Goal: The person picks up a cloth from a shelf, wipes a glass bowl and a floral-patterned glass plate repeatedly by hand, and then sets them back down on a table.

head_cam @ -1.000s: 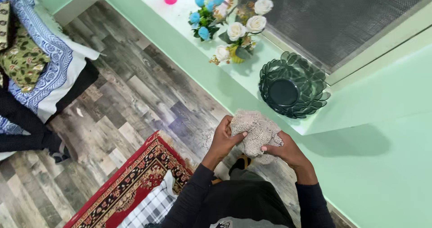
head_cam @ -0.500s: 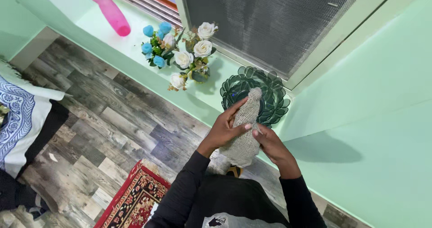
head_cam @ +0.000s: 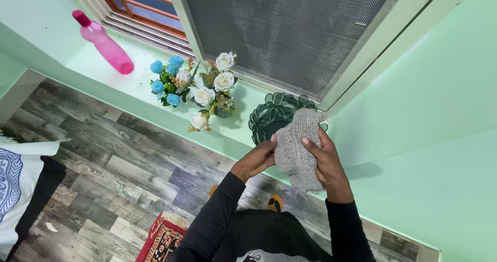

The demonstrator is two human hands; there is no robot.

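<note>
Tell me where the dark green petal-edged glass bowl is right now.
The dark green petal-edged glass bowl sits on the pale green window ledge, right of the flower bouquet, partly behind the beige mesh cloth.

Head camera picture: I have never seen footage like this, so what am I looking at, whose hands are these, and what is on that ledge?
There is no machine here. A person wears a camera on the head, so the one view looks straight down past their dark sleeves to their own two bare hands.

Both hands hold a beige, loosely woven mesh cloth. The left hand grips its left edge, and the right hand is wrapped around its right side.

Just behind the cloth, on the pale green window ledge, sits a dark green glass dish with a petal-shaped rim, partly hidden by the cloth. To its left stands a bunch of white and blue artificial flowers, and further left lies a pink bottle. Above the ledge is a window with a grey mesh screen. Below is a grey wood-pattern floor.
</note>
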